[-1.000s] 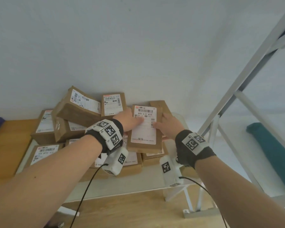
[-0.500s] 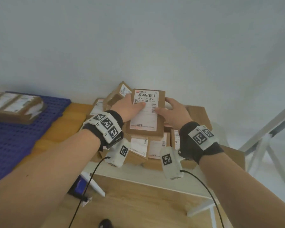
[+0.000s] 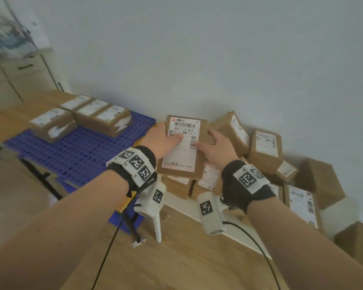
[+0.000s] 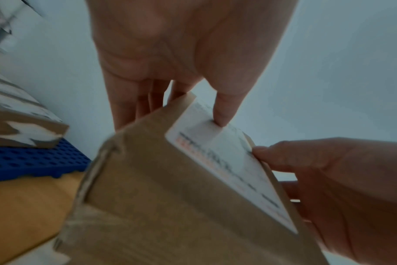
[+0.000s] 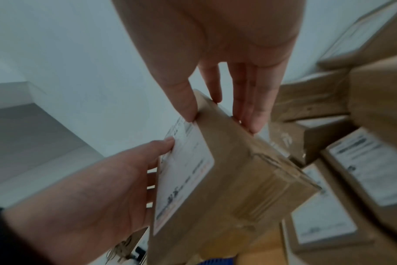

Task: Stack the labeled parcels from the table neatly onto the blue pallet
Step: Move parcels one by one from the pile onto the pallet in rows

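I hold a brown cardboard parcel [image 3: 183, 147] with a white barcode label upright between both hands, above the left end of the pile. My left hand [image 3: 166, 141] grips its left edge, thumb on the label and fingers behind. My right hand [image 3: 212, 145] grips the right edge the same way. The left wrist view shows the parcel [image 4: 170, 197] under my left hand [image 4: 177, 114]. The right wrist view shows the parcel [image 5: 233, 179] in my right hand [image 5: 220, 118]. The blue pallet [image 3: 78, 151] lies to the left, with a row of labeled parcels [image 3: 101, 117] at its far side.
Several more labeled parcels [image 3: 264, 151] are heaped against the wall on the white table [image 3: 182, 206] at the right. A separate parcel [image 3: 52, 124] sits at the pallet's far left. Pale cabinets [image 3: 19, 76] stand at the far left. Wooden flooring lies below.
Both hands have lifted the parcel off the pile and carried it left. The view has swung left, so the blue pallet and its parcels now show fully.
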`<action>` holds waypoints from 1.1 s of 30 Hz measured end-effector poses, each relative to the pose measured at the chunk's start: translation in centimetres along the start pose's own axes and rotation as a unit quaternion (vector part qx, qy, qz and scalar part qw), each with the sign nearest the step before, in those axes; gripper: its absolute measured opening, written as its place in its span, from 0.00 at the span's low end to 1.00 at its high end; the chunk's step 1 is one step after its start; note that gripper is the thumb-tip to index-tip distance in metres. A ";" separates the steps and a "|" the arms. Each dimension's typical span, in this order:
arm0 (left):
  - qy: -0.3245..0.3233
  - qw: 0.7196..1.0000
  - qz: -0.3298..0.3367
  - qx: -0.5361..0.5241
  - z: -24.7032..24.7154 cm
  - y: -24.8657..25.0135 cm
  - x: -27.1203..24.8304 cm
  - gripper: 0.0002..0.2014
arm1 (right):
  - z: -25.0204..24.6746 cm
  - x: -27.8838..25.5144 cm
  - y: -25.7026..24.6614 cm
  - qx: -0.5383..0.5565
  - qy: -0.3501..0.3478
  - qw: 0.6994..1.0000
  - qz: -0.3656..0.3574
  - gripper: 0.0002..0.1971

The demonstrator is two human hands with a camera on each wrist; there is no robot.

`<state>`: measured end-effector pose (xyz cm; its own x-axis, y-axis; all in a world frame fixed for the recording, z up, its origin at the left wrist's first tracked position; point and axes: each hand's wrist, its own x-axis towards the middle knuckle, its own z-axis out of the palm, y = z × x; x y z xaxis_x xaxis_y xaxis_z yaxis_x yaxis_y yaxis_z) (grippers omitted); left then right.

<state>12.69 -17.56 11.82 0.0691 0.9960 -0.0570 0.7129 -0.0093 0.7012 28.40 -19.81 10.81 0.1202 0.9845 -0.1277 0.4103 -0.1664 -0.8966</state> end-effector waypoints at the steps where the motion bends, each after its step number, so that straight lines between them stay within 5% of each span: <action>1: 0.008 1.000 -0.002 0.000 -1.5 -1.5 -0.1 0.20 | 1.8 -0.1 -0.9 0.003 -0.004 1.000 -0.001 0.29; 11: 0.040 0.999 -0.033 0.005 -15.8 -17.0 -1.1 0.22 | 21.4 -0.2 -9.0 0.063 -0.054 0.996 0.033 0.28; 20: 0.043 0.997 -0.063 -0.014 -22.9 -26.8 0.5 0.21 | 32.0 2.1 -13.2 0.107 -0.106 0.984 0.093 0.26; 33: -0.026 0.988 -0.114 0.098 -28.2 -35.7 14.2 0.27 | 43.0 15.8 -14.9 0.092 -0.150 0.971 0.164 0.20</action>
<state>-31.51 -0.52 6.01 -0.0774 0.9683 -0.2375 0.8356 0.1930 0.5143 -14.70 0.58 3.90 -0.0631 0.8564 -0.5125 0.2226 -0.4885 -0.8437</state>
